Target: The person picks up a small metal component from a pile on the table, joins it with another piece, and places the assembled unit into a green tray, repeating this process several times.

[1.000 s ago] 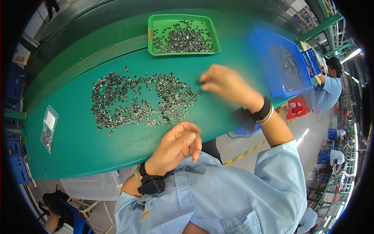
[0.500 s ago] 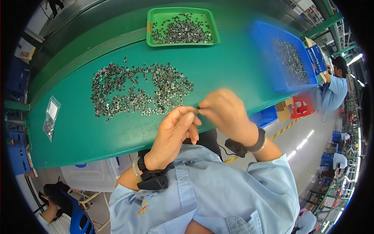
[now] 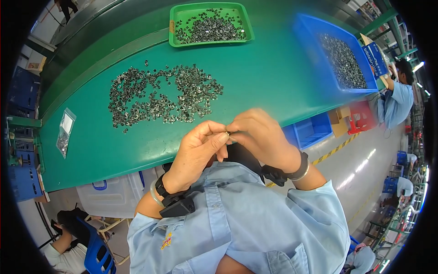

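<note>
My left hand (image 3: 199,148) and my right hand (image 3: 261,137) meet fingertip to fingertip just over the table's near edge. Thumb and forefinger of each are pinched together at a small metal part (image 3: 228,133), mostly covered by the fingers. Beyond them, a spread of small shiny metal parts (image 3: 194,93) lies loose on the green tabletop (image 3: 150,141). The green tray (image 3: 211,44) farther back holds more such parts.
On the right stands a blue bin (image 3: 315,50) with many small parts, beside a blue and white box (image 3: 375,59). A clear bag of parts (image 3: 65,132) lies at the left. Below the table's right edge is another blue bin (image 3: 315,130). A co-worker (image 3: 397,100) is at far right.
My right hand has moved slightly left and down, and its fingertips now meet those of my left hand at the small part. The whole view has shifted a little.
</note>
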A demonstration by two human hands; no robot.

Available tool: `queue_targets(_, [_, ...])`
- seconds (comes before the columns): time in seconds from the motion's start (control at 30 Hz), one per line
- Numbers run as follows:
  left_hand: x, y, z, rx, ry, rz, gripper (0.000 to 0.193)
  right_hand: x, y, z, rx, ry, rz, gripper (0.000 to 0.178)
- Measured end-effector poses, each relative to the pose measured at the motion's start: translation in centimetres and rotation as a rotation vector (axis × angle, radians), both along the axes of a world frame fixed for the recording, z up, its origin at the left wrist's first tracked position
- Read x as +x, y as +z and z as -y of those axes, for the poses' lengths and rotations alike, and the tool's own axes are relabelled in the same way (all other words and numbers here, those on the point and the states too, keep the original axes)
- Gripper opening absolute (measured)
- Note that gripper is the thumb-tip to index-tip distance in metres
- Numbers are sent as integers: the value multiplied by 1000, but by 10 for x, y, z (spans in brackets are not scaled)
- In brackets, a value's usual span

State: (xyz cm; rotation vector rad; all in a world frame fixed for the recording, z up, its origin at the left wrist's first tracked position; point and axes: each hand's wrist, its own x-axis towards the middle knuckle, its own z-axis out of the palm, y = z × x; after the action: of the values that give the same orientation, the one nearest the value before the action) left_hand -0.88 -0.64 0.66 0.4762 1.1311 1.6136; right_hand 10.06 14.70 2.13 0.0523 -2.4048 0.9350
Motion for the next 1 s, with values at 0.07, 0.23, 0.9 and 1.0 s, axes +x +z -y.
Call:
queue_targets(0.07, [-1,2,1,-20,-17,-27,16,2,1,-2,-4,24,12,21])
queue_targets(0.23, [-1,2,2,-48,-28,1,17,4,-3,-3,-71,46,2,21])
queue_targets(0.9, [4,-22,2,209,-35,263,12,11,-7,16,-224,-7,-17,22])
queue_targets(1.0, [3,-23,3,243,-72,286,12,11,-9,13,-163,5,-30,22])
